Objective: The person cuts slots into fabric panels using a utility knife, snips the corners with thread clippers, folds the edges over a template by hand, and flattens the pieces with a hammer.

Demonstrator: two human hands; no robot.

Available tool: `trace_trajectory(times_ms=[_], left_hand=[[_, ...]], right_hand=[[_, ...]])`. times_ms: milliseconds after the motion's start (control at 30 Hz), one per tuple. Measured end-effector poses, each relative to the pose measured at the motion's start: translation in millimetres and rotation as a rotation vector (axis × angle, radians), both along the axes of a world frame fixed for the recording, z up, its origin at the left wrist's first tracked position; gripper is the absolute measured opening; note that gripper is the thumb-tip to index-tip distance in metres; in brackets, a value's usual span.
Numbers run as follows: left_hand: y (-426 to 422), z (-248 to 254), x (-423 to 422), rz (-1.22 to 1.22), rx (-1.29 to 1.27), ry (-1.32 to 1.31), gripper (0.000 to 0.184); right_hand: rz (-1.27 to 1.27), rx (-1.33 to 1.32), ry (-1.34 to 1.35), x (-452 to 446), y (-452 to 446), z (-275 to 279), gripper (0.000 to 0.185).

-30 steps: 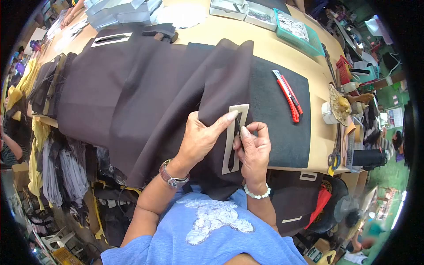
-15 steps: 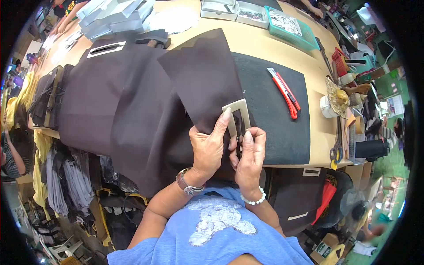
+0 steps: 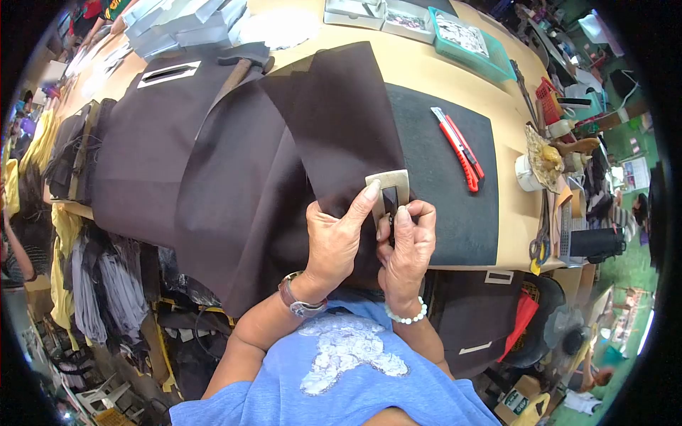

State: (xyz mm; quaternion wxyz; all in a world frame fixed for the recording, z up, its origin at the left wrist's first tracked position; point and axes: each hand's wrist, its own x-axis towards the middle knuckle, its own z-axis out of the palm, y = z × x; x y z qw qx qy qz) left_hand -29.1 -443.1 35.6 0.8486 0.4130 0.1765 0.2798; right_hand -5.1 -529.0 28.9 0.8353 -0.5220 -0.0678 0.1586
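Note:
A dark brown fabric panel [image 3: 348,106] stands raised in front of me, with a beige rectangular frame [image 3: 387,177] around a slot at its near edge. My left hand [image 3: 335,238] grips the frame and the fabric from the left, thumb pressed on the frame's corner. On the other side, my right hand [image 3: 406,252] is closed at the slot, thumb and fingers pinching the dark material inside the frame. The fingertips behind the panel are hidden. More brown fabric [image 3: 142,163] lies to the left, bearing a pale slotted frame [image 3: 169,74].
A red utility knife [image 3: 460,149] lies on a black cutting mat [image 3: 447,220]. A hammer [image 3: 238,74] rests behind the fabric. Farther back are white boxes [image 3: 170,28] and a teal basket [image 3: 469,50]. Scissors [image 3: 540,248] and a white cup [image 3: 527,172] stand right.
The raised panel and its frame have shifted slightly right and turned more upright. Both hands have moved a little with them, still gripping. More of the hammer's handle shows.

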Motion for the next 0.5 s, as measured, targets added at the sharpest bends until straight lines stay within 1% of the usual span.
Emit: trace_trajectory(times_ms=[33,100,167,233,267,300,367,467,500], left_hand=[[0,-1,1,-0.001,-0.007,0.004,0.010],[4,-7,2,-0.027,-0.039,0.026,0.011],[7,-11,4,-0.038,-0.058,0.042,0.012],[9,-16,8,-0.025,-0.073,0.051,0.013],[11,-19,9,-0.038,-0.082,0.059,0.014],[12,-23,9,-0.052,-0.093,0.068,0.014],[11,-27,9,-0.072,-0.096,0.084,0.015],[10,-27,8,-0.067,-0.070,0.097,0.016],[10,-27,8,-0.062,-0.064,0.102,0.016]], right_hand=[[-0.003,0.001,0.003,0,0,-1,0.012],[0.067,-0.023,0.075,5,-5,1,0.012],[0.132,-0.072,0.144,11,-15,13,0.014],[0.015,-0.205,-0.052,16,-32,10,0.017],[-0.084,-0.507,-0.300,23,-45,4,0.017],[-0.243,-0.786,-0.473,31,-51,1,0.018],[-0.379,-1.236,-0.912,50,-67,-9,0.019],[-0.315,-1.447,-1.148,66,-79,-23,0.022],[-0.263,-1.332,-1.149,67,-75,-19,0.023]])
